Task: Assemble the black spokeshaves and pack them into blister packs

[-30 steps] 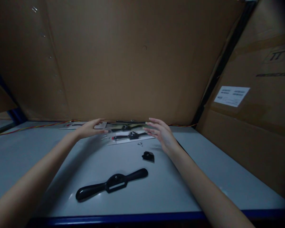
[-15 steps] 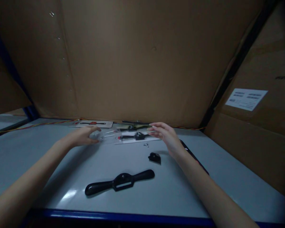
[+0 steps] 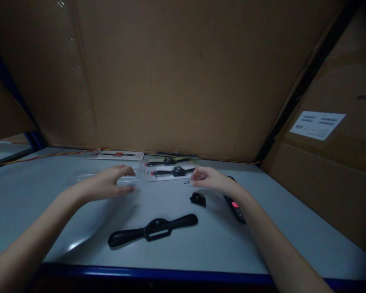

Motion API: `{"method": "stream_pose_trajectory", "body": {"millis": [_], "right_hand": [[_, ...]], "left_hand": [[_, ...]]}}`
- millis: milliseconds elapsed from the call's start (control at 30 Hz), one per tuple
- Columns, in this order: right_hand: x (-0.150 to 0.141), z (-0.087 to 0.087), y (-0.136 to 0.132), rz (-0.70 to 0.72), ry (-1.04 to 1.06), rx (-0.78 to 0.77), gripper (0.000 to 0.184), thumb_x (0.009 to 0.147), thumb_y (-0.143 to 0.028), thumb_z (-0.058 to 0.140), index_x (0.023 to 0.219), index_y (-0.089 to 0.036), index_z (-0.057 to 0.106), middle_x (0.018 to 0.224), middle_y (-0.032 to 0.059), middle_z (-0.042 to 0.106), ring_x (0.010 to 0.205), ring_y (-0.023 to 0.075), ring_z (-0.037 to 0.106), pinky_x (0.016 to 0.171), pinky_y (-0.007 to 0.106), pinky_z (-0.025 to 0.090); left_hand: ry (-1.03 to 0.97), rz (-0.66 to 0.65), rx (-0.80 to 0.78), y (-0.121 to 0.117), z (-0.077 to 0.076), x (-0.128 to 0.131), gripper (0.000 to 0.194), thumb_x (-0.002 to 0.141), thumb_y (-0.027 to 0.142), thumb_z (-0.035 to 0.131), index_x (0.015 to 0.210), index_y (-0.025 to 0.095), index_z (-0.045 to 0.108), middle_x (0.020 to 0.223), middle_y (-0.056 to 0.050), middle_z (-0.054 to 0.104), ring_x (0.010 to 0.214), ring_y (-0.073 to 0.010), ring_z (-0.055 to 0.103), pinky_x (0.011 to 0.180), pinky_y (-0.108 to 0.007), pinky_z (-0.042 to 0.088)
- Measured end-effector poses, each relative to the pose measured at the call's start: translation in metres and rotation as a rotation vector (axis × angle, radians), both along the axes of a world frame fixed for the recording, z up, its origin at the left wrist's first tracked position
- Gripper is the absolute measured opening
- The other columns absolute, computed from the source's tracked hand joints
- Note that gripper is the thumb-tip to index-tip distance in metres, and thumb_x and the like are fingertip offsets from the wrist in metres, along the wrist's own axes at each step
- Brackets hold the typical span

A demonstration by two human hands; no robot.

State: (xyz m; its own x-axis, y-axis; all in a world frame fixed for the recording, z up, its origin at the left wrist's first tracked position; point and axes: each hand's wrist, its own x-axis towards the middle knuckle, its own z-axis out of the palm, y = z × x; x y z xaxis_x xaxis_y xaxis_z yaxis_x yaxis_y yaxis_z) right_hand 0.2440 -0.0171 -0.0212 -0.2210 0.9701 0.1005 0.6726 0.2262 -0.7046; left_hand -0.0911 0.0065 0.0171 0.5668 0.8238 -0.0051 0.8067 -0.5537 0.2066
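Note:
My left hand [image 3: 105,184] hovers over the left part of the table, thumb and fingers apart, holding nothing. Behind it lies a clear plastic package [image 3: 83,177], partly hidden by the hand. My right hand [image 3: 212,180] has its fingers curled with a gap to the thumb. Its fingertips are right beside small shiny metal screws [image 3: 187,183]; whether they touch cannot be made out. Just below sits a small black cap piece with a blade [image 3: 198,199]. Nearest me rests a black spokeshave body [image 3: 157,228] with two handles and an open slot.
Packaged spokeshaves [image 3: 178,171] lie at the back, beside a printed card [image 3: 122,155]. A black device with a red patch [image 3: 235,205] is partly under my right forearm. Cardboard [image 3: 177,81] walls the back, a thin cable [image 3: 61,153] runs along it, and a blue edge [image 3: 146,272] borders the front.
My left hand has come away from the clear package, towards me. My right hand has lowered from the packaged spokeshaves to the small screws, fingers more curled.

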Motion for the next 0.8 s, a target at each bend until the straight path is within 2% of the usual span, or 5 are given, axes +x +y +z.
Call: {"method": "stream_pose_trajectory", "body": {"millis": [133, 233, 467, 667, 800], "right_hand": [[0.010, -0.004, -0.002, 0.008, -0.297, -0.115, 0.035, 0.059, -0.036, 0.071, 0.086, -0.019, 0.058, 0.090, 0.0054, 0.057, 0.082, 0.0197, 0.054, 0.069, 0.029, 0.041], [0.009, -0.001, -0.005, 0.110, -0.387, -0.211, 0.048, 0.052, -0.040, 0.076, 0.090, -0.019, 0.057, 0.092, 0.0052, 0.055, 0.083, 0.0199, 0.052, 0.067, 0.027, 0.040], [0.004, -0.007, -0.002, 0.072, -0.395, -0.280, 0.046, 0.050, -0.033, 0.078, 0.084, -0.018, 0.051, 0.080, 0.0018, 0.055, 0.073, 0.0168, 0.051, 0.058, 0.024, 0.037], [0.010, -0.013, 0.003, 0.146, -0.279, -0.295, 0.049, 0.049, -0.032, 0.078, 0.088, -0.021, 0.050, 0.073, -0.0035, 0.052, 0.063, 0.0120, 0.049, 0.055, 0.023, 0.035], [0.013, -0.016, 0.007, 0.182, -0.256, -0.300, 0.049, 0.049, -0.034, 0.078, 0.087, -0.021, 0.050, 0.071, -0.0047, 0.048, 0.060, 0.0106, 0.047, 0.052, 0.022, 0.034]], "left_hand": [[-0.046, -0.111, -0.207, -0.050, 0.001, 0.034, 0.054, 0.065, 0.060, 0.058, 0.103, 0.022, 0.057, 0.108, -0.006, 0.055, 0.093, -0.0227, 0.053, 0.076, -0.029, 0.042], [0.003, -0.122, -0.266, -0.063, -0.008, 0.046, 0.056, 0.058, 0.059, 0.064, 0.098, 0.020, 0.058, 0.101, -0.006, 0.054, 0.087, -0.0222, 0.052, 0.072, -0.029, 0.041], [-0.011, -0.125, -0.394, -0.043, -0.023, 0.047, 0.044, 0.058, 0.054, 0.068, 0.084, 0.019, 0.062, 0.090, -0.003, 0.055, 0.079, -0.0189, 0.052, 0.064, -0.025, 0.038], [-0.008, -0.108, -0.466, -0.033, -0.022, 0.053, 0.038, 0.065, 0.050, 0.063, 0.080, 0.016, 0.059, 0.071, -0.001, 0.055, 0.065, -0.0159, 0.049, 0.054, -0.023, 0.033], [0.035, -0.146, -0.451, -0.032, -0.018, 0.054, 0.034, 0.068, 0.048, 0.060, 0.079, 0.016, 0.058, 0.072, -0.001, 0.055, 0.065, -0.0149, 0.047, 0.052, -0.023, 0.030]]}}
